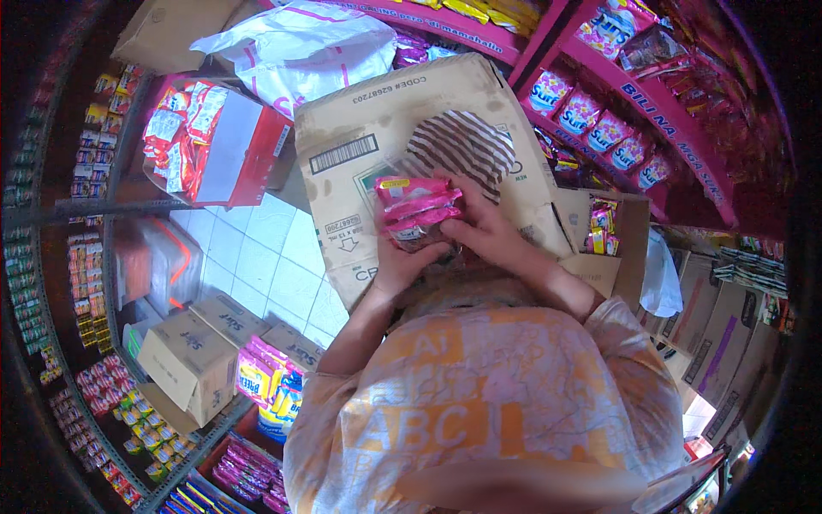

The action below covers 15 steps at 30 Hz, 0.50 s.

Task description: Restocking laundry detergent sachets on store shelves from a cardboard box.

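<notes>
A bundle of pink plastic sachets (420,204) is held over a large cardboard box (347,218). My left hand (408,260) grips the bundle's lower side, its thumb lying across the near edge. From the right, my right hand (475,218) clasps the same bundle, with the thumb on top near its corner. Just beyond my hands, a brown-and-white striped piece (459,148), perhaps a bag or cloth, lies flat on the box. Printing and a barcode mark the box's top.
Left of the box stands a red carton (241,154) of red-and-white packets. Pink shelves (668,141) hold Surf packs at the right, above an open carton (591,257). Surf cartons (192,360) and Breeze packs (270,379) sit at lower left. A white plastic sack (308,45) lies beyond.
</notes>
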Motion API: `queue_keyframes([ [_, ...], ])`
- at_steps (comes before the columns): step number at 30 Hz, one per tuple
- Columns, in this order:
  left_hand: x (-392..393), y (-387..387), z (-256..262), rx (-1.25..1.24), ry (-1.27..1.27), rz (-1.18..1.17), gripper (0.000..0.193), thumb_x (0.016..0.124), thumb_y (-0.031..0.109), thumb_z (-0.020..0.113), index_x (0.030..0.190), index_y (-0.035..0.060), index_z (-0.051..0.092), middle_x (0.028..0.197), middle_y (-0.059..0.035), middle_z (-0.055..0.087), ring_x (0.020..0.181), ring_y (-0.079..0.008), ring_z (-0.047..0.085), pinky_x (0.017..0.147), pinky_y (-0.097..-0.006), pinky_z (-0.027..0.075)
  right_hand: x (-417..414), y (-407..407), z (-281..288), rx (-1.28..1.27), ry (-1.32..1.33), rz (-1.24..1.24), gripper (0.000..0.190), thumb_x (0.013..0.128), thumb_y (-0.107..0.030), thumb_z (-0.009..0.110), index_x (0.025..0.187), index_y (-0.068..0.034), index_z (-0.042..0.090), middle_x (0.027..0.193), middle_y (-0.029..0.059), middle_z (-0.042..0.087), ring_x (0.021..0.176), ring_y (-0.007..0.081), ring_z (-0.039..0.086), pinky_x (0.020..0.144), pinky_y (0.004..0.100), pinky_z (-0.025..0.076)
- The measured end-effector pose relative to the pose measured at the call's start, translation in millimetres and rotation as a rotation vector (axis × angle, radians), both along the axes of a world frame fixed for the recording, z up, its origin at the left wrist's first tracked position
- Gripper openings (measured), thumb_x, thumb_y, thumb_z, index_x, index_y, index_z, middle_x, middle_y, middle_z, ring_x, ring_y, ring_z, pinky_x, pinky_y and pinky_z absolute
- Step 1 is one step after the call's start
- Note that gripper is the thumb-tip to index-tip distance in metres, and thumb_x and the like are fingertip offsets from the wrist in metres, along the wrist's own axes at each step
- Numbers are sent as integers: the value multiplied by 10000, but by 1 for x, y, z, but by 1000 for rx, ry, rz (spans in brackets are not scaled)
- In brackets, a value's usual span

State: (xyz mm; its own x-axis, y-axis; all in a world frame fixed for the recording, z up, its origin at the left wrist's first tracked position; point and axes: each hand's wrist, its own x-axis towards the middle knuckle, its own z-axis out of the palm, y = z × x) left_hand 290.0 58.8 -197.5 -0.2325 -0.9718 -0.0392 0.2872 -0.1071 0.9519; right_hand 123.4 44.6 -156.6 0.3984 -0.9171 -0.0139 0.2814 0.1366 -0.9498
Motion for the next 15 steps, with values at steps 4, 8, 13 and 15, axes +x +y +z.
queue_keyframes([
  [4,7,4,-1,25,11,-17,736,631,17,778,1239,-5,362,1133,-129,536,1003,-223,575,832,-334,508,3,3,2,25,9,39,539,873,-97,551,1348,-56,300,1274,79,414,1156,163,422,969,301,351],
  [8,14,4,-14,-33,-53,-40,711,625,59,797,1218,-13,411,1097,-115,561,987,-221,583,849,-339,495,6,2,-9,-3,39,-34,450,874,-87,548,1291,-46,384,1261,69,436,1127,157,447,950,297,368],
  [13,13,-2,-9,57,43,-73,1013,560,90,824,1351,39,193,1178,-92,485,1077,-208,507,907,-344,438,3,-4,-25,-320,264,-116,389,838,-71,587,1206,-17,474,1204,94,471,1078,195,495,919,306,392],
  [15,10,-4,1,-11,94,8,951,558,106,820,1322,24,259,1170,-94,501,1065,-218,528,892,-341,453,3,-6,-20,-365,328,-95,376,844,-76,569,1204,-16,477,1212,113,457,1104,217,476,940,316,373],
])
